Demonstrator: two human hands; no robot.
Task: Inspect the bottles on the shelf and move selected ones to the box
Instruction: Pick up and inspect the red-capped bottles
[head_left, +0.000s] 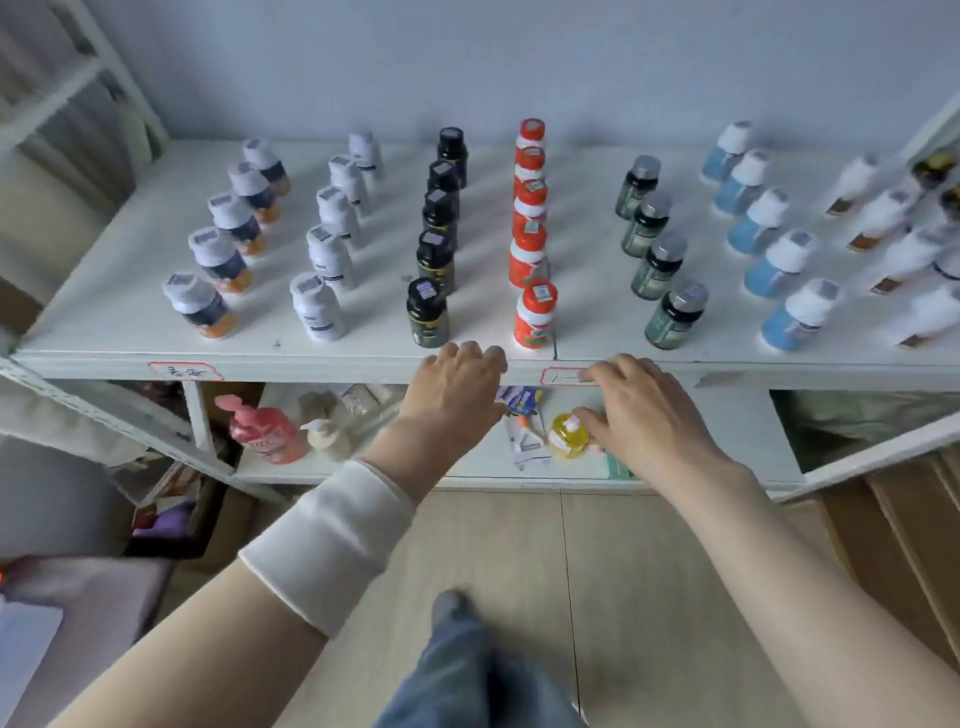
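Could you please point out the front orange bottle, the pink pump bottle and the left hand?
front orange bottle (534, 322), head view, on its body.
pink pump bottle (270, 436), head view, on its body.
left hand (457, 387), head view, back of hand.

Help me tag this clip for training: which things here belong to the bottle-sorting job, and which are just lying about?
Job: top shelf; the bottle rows on it, e.g. black bottles, orange bottles; left hand; right hand, both empty.
Lying about: pink pump bottle, cream pump bottle, yellow bottle, on the lower shelf.
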